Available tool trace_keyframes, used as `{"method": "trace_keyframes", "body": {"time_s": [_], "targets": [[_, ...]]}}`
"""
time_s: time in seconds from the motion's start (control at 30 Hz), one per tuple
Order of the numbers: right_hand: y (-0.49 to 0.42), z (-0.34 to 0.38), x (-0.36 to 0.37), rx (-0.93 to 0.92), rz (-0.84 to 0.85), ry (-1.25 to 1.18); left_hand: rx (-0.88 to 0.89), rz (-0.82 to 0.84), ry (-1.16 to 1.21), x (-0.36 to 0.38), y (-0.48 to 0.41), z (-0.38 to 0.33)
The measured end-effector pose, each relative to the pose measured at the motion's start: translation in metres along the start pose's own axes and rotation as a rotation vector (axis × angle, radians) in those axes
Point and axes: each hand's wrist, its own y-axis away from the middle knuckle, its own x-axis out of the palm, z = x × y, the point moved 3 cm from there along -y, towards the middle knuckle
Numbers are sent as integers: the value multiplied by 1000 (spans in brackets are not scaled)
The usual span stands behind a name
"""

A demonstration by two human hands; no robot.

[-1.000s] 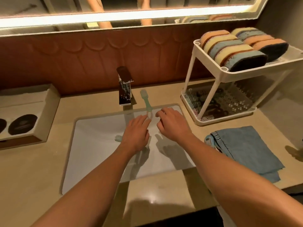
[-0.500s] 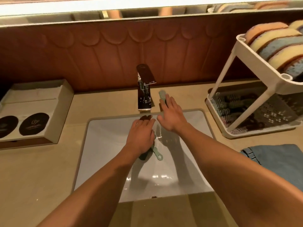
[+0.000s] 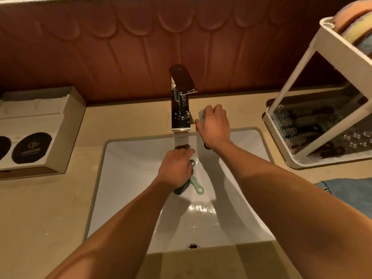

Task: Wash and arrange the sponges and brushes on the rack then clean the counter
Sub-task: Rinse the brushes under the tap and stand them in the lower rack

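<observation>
Far L: tissue box [image 3: 40,125] on counter [image 3: 50,218]; centre-L: your left hand [image 3: 175,170] is down in sink [image 3: 128,178], fingers curled over green brush [image 3: 198,187], its looped handle end poking out below the palm against the basin. Centre: faucet [image 3: 181,105] at sink's back edge; just R of it your right hand [image 3: 214,125], thumb & fingers bent round 2nd brush [image 3: 201,116] on the counter ledge, only its pale-green tip showing. Far R: 2-tier rack [image 3: 297,77] w/ sponges [image 3: 354,19] on top tier, stored brushes [image 3: 314,121] on bottom tier; blue cloth [image 3: 352,192] in front of it.
</observation>
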Motion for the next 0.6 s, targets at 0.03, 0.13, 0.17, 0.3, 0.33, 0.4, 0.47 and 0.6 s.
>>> {"method": "trace_keyframes", "body": {"time_s": [0.03, 0.13, 0.17, 0.3, 0.33, 0.4, 0.47, 0.6], "targets": [[1, 0, 1, 25, 1, -13, -19, 9, 10, 2, 1, 3], [5, 0, 3, 23, -2, -96, -48, 40, 5, 4, 4, 9], [7, -1, 3, 6, -1, -158, -44, 43, 7, 3, 5, 10], [23, -2, -2, -46, 6, -329, -35, 41, 7, -5, 11, 14], [30, -3, -3, -67, 0, -344, -34, 46, -2, -6, 12, 15], [46, -4, -4, -138, -12, -339, -46, 56, -10, -7, 15, 18], [63, -4, -5, -222, 0, -299, -71, 75, -19, -7, 20, 19], [89, -6, 3, -297, 96, -276, -95, 105, 1, 1, 25, 21]]}}
